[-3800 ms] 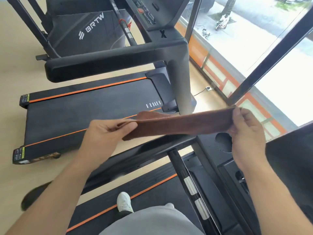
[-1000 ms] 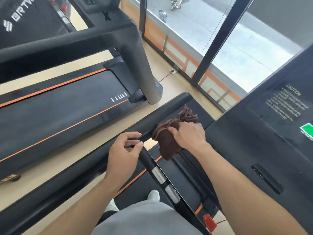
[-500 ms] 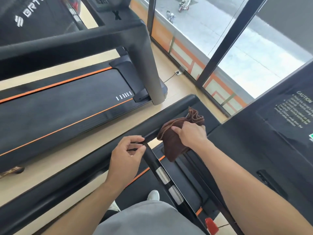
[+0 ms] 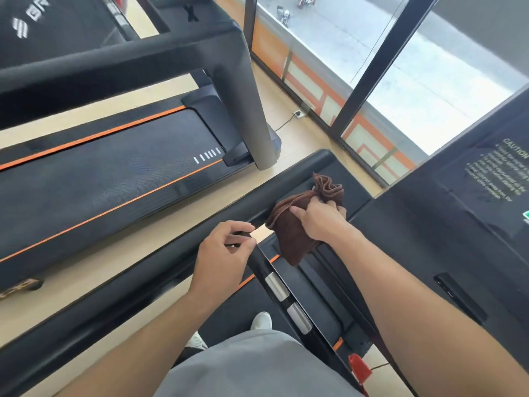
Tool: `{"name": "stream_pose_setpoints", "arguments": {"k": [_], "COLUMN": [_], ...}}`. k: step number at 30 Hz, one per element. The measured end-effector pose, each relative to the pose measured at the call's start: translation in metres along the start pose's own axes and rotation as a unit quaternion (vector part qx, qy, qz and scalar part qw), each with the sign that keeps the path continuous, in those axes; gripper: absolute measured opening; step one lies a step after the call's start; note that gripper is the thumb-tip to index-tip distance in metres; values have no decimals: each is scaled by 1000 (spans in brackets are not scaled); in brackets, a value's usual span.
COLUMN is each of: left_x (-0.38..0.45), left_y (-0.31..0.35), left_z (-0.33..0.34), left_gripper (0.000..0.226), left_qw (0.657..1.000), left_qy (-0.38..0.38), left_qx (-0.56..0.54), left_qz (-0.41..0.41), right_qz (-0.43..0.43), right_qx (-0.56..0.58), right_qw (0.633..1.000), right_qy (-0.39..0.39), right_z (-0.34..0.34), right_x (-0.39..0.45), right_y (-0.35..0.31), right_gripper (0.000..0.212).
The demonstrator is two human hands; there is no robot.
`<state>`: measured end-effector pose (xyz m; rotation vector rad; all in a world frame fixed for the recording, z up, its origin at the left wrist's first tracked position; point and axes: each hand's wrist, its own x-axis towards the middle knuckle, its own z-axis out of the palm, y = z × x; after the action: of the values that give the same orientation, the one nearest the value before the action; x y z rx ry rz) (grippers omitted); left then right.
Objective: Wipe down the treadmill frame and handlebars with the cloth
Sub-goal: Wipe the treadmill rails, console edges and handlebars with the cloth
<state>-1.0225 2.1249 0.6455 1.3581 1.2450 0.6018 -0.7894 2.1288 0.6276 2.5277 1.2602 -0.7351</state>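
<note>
Nearest the camera, below both hands, were grey shorts (image 4: 252, 365) and a white sneaker (image 4: 262, 320) standing on the treadmill belt (image 4: 243, 305).

L hand (image 4: 221, 253) sat w/ fingers curled, thumb and fingertips (image 4: 246, 226) closing round the top of the slim black inner handlebar (image 4: 274, 277). That bar ran down and to the R of the hand toward the camera, w/ two silver sensor plates (image 4: 277, 287) just below the hand. A red safety clip (image 4: 359, 368) showed further down, near the frame's bottom edge.

R hand (image 4: 320, 219) was just R of and slightly beyond the L hand, not touching it. Its fingers were curled over a bunched brown cloth (image 4: 289, 236), gripping it and holding it against the padded black side handrail (image 4: 177, 253). Cloth bulged out beyond the knuckles and hung below the hand, over the gap between rail and inner bar.

R of the R arm stood the dark console panel (image 4: 458, 239) w/ a caution label (image 4: 498, 173), text too blurred to read.

Beyond the L hand, across a strip of light wood floor (image 4: 94, 270), lay a 2nd treadmill (image 4: 114, 173) w/ orange-striped deck and grey upright (image 4: 246, 104). Farthest, beyond the R hand, were glass windows (image 4: 400, 67) w/ black frames and a power cord (image 4: 286, 121) at the floor.
</note>
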Motion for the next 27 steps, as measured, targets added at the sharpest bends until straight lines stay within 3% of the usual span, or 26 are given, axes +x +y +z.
{"name": "stream_pose_setpoints", "arguments": {"k": [6, 8, 12, 18, 27], "left_x": [-12, -12, -8, -6, -12], "left_y": [-3, -3, -2, 6, -8], "left_z": [7, 8, 7, -2, -54], "left_gripper": [18, 17, 19, 17, 18], "left_qw": [998, 997, 997, 996, 996], "left_qy": [-52, -70, -74, -84, -80], "left_qx": [15, 21, 21, 10, 50], "left_qz": [-12, 0, 7, 7, 10], "right_qz": [4, 3, -112, -24, 195], "right_qx": [106, 91, 7, 21, 100], "right_qw": [982, 971, 947, 984, 964], "right_qy": [156, 223, 300, 175, 151], "right_z": [1, 16, 70, 61, -3], "right_x": [-21, -34, -47, -14, 54], "right_y": [6, 3, -14, -19, 20], "right_gripper": [35, 23, 42, 68, 78]}}
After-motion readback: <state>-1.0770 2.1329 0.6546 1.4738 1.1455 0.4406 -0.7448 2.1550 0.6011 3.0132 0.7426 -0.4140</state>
